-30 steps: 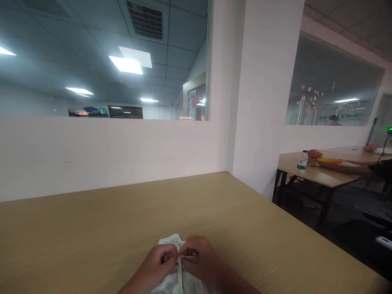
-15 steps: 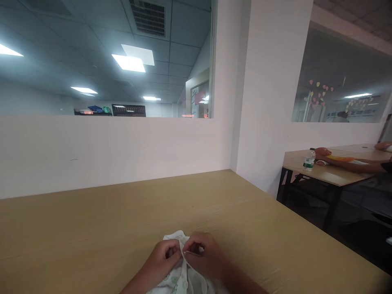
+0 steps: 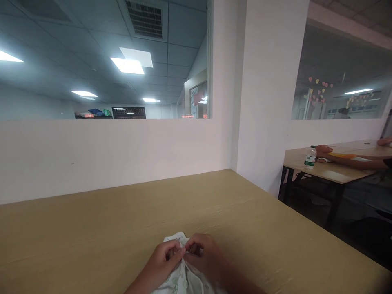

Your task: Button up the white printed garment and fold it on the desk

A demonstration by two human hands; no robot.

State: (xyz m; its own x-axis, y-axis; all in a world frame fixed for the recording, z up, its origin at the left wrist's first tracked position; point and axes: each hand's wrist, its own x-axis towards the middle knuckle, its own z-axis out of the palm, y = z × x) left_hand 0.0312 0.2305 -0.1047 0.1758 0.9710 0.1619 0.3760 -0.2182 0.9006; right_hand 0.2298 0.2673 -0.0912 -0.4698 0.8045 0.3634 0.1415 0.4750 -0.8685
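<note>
A small white garment (image 3: 177, 281) with a faint green print and buttons lies at the near edge of the light wooden table (image 3: 122, 220). My left hand (image 3: 162, 263) pinches the garment's front edge from the left. My right hand (image 3: 204, 257) pinches the same edge from the right, fingertips meeting those of the left hand. The lower part of the garment runs out of view at the bottom.
A white half-height wall (image 3: 107, 155) with a window above runs along the table's far edge. At the right stands another table (image 3: 330, 171) with a water bottle (image 3: 310, 157); another person's forearm (image 3: 352, 161) rests on it. A gap of dark floor separates the tables.
My hands stay pinched together on the garment's edge with only small finger shifts. The view drifted slightly to the left and down.
</note>
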